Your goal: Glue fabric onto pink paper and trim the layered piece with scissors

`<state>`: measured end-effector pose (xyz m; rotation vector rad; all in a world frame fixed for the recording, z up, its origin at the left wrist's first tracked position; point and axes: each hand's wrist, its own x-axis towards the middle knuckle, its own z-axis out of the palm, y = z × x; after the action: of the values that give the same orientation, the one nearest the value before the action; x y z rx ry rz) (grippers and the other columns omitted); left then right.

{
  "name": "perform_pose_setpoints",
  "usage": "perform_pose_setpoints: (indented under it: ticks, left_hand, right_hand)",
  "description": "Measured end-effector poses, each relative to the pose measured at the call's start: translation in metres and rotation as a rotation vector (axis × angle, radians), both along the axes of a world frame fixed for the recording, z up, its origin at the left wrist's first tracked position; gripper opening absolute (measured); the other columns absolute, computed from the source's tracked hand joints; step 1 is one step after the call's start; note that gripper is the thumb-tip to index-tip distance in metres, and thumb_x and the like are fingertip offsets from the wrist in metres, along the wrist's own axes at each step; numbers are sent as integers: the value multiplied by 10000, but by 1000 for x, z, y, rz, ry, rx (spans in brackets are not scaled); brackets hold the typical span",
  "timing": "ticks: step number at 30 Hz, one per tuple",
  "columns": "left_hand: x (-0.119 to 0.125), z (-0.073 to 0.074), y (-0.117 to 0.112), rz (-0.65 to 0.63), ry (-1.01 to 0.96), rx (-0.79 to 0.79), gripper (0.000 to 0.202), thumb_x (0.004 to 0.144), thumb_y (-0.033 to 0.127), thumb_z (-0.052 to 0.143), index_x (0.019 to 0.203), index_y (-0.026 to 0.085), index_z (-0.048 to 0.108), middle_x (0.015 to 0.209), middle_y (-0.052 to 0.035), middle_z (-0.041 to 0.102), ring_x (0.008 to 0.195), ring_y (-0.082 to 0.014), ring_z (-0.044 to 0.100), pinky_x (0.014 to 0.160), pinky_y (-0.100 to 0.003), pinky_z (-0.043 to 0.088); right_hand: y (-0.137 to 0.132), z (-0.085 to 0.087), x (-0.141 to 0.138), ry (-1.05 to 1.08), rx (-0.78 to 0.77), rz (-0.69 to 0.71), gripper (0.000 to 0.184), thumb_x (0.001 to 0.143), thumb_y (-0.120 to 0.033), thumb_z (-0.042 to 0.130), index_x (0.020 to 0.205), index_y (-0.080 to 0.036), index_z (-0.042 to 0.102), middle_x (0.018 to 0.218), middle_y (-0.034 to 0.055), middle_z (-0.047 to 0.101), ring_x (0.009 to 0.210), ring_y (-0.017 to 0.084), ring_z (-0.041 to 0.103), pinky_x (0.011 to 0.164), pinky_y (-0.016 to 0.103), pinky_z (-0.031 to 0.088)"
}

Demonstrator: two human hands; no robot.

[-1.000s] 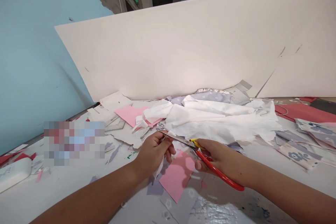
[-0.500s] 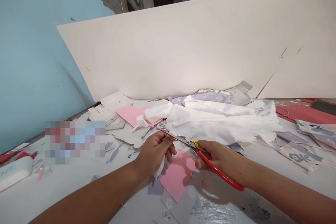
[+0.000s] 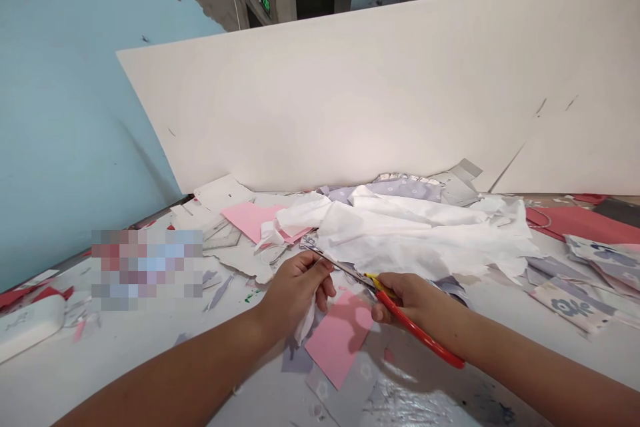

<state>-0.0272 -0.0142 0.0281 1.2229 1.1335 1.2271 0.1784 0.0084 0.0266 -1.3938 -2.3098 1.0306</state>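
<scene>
My right hand [image 3: 407, 297] is wrapped round the red and yellow handles of a pair of scissors [image 3: 420, 330]. The blades point left and their tips reach my left hand [image 3: 303, 283]. That hand pinches a small piece of white fabric [image 3: 305, 325], which hangs below its fingers; its upper part is hidden by the fingers and blades. Beneath the hands, a pink sheet of paper [image 3: 340, 340] lies on the table [image 3: 250, 373]. Just beyond them spreads a crumpled white cloth [image 3: 420, 233].
A tall white board [image 3: 375, 93] stands along the back, beside a blue wall [image 3: 60, 113]. Grey board scraps [image 3: 230, 193] and more pink paper [image 3: 250, 220] lie behind my left hand. Red sheets [image 3: 590, 223] and patterned pieces [image 3: 570, 307] are at the right, a white case [image 3: 35, 327] at the left.
The view has shifted slightly. Both hands and the scissors keep nearly the same pose, with the blades still at my left fingers.
</scene>
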Motion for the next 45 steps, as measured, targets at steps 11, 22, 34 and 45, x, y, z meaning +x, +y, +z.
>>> perform_pose_setpoints:
  ticks: [11,22,34,45]
  left_hand:
    - [1,3,-1,-13,-55,-11,201,744,334,550,666,151,519,467,39,563,324,-39,433,392,-163,323]
    - [1,5,-1,-9,-28,-18,202,742,330,546,650,153,514,458,43,560,321,-38,430,388,-159,321]
    - [1,0,-1,-23,22,-10,205,749,347,537,691,151,521,467,39,559,322,-40,433,384,-159,322]
    - [6,1,-4,3,48,-15,216,759,348,523,669,151,515,468,38,546,328,-47,435,381,-164,332]
  right_hand:
    - [0,-6,-1,133,-131,27,243,741,-406,492,667,-192,405,683,-23,589,545,90,430,478,186,295]
    - [-2,-3,0,46,-6,59,279,757,-453,457,669,-195,398,601,-45,434,519,85,349,465,194,262]
    - [-16,24,-3,-162,102,133,279,765,-495,414,767,-215,406,713,16,587,623,174,506,534,250,342]
    - [-11,8,-3,-21,73,115,272,763,-465,461,704,-210,387,618,-30,558,533,124,480,484,219,316]
